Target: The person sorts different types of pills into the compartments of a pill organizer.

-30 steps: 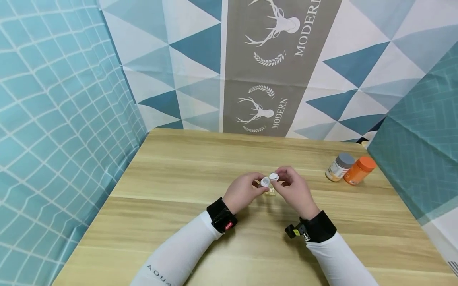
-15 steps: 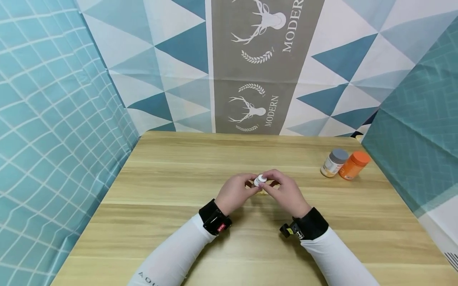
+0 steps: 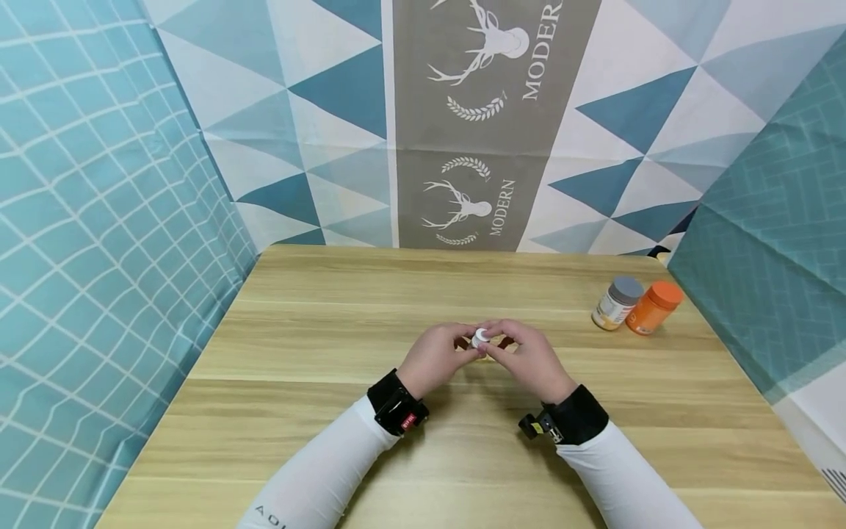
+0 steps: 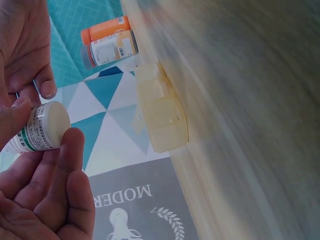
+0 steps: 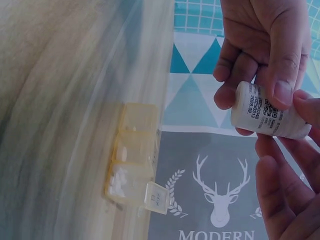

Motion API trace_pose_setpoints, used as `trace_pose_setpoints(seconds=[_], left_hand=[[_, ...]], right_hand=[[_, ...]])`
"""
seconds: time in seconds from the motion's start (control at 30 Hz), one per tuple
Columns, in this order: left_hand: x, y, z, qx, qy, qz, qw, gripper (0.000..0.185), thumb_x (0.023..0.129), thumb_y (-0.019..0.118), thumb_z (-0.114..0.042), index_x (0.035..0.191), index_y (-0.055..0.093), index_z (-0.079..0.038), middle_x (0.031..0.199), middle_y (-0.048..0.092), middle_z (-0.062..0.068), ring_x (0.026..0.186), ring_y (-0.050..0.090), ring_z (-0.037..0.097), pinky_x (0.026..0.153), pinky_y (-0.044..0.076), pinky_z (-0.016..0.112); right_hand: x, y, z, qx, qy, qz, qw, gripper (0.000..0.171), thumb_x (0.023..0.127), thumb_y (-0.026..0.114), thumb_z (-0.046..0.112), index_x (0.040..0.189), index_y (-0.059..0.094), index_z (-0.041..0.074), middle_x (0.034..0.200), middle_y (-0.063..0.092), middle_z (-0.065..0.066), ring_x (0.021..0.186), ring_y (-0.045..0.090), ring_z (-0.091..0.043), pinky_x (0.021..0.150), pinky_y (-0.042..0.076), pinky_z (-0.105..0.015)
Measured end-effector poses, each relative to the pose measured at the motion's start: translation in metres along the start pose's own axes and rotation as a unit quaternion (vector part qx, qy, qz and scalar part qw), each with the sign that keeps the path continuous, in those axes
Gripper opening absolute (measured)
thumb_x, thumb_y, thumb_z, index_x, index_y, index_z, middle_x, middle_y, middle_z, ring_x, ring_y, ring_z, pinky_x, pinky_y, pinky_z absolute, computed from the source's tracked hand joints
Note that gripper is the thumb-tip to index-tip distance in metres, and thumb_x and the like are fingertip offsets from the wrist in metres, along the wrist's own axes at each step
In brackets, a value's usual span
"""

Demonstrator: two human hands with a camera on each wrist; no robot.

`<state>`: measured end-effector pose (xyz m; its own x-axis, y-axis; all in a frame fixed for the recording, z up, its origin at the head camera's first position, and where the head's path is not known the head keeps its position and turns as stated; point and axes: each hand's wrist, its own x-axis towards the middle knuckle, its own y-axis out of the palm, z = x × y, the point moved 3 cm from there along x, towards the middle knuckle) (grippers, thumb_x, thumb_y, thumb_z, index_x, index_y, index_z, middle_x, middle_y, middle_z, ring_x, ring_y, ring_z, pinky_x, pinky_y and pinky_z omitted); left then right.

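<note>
"MODERN" deer backdrop (image 3: 490, 110) behind both hands on barcode-labelled white bottle (image 5: 265, 114)

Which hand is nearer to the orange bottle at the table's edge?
Right. The right hand is nearer the orange bottle; the left hand is farther, beyond the small white bottle both hold.

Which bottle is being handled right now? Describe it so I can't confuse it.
On the wooden table, look to the middle, where both hands meet. The small white bottle sits between their fingers, unlike the larger grey-capped bottle and orange bottle standing at the far right.
</note>
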<state>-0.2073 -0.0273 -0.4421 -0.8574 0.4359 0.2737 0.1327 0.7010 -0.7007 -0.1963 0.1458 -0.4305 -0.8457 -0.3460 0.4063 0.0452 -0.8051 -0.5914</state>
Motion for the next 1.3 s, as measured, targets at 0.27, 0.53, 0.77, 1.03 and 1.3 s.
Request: trace_pose_setpoints(seconds=[0.27, 0.53, 0.77, 1.03, 1.3], left_hand=[[0.0, 0.003, 0.0, -0.021, -0.007, 0.002, 0.9998, 0.029, 0.093, 0.07, -0.036, 0.118, 0.072, -0.021, 0.113, 0.07, -0.008, 0.091, 0.065, 0.008, 0.078, 0.051, 0.024], [-0.001, 0.008, -0.006, -0.027, -0.021, -0.005, 0.9994, 0.023, 0.09, 0.075, -0.031, 0.108, 0.073, -0.018, 0.105, 0.072, -0.007, 0.089, 0.065, 0.006, 0.074, 0.052, 0.023], [0.0, 0.008, -0.007, -0.038, -0.014, -0.011, 0.9991, 0.021, 0.09, 0.074, -0.028, 0.107, 0.072, -0.015, 0.102, 0.072, -0.007, 0.089, 0.065, 0.007, 0.076, 0.052, 0.024], [0.0, 0.009, -0.007, -0.047, -0.006, -0.01, 0.9988, 0.027, 0.088, 0.075, -0.036, 0.109, 0.073, -0.019, 0.101, 0.07, -0.013, 0.087, 0.063, 0.003, 0.078, 0.051, 0.025], [-0.001, 0.01, -0.008, -0.045, -0.008, -0.011, 0.9989, 0.026, 0.089, 0.075, -0.033, 0.111, 0.073, -0.02, 0.104, 0.07, -0.012, 0.088, 0.064, 0.002, 0.077, 0.052, 0.024]], right_hand=[[0.0, -0.005, -0.001, -0.023, -0.016, 0.025, 0.999, 0.012, 0.091, 0.073, 0.018, 0.104, 0.071, 0.02, 0.117, 0.069, 0.005, 0.102, 0.064, -0.011, 0.079, 0.055, -0.032], [-0.001, 0.001, 0.005, -0.044, -0.009, -0.011, 0.999, 0.015, 0.088, 0.077, 0.02, 0.087, 0.062, 0.017, 0.09, 0.058, 0.006, 0.082, 0.057, -0.014, 0.068, 0.052, -0.031], [-0.001, -0.004, 0.005, -0.055, -0.011, 0.072, 0.996, 0.035, 0.095, 0.068, 0.023, 0.128, 0.06, 0.013, 0.123, 0.059, 0.0, 0.1, 0.059, -0.017, 0.078, 0.054, -0.034], [-0.002, -0.017, 0.006, -0.064, 0.002, 0.115, 0.991, 0.029, 0.097, 0.063, 0.015, 0.126, 0.065, 0.016, 0.126, 0.061, 0.001, 0.105, 0.06, -0.015, 0.083, 0.055, -0.04], [-0.001, -0.013, 0.002, -0.127, 0.044, 0.056, 0.989, 0.031, 0.093, 0.064, 0.051, 0.092, 0.06, 0.02, 0.091, 0.061, 0.007, 0.075, 0.057, -0.014, 0.063, 0.048, -0.029]])
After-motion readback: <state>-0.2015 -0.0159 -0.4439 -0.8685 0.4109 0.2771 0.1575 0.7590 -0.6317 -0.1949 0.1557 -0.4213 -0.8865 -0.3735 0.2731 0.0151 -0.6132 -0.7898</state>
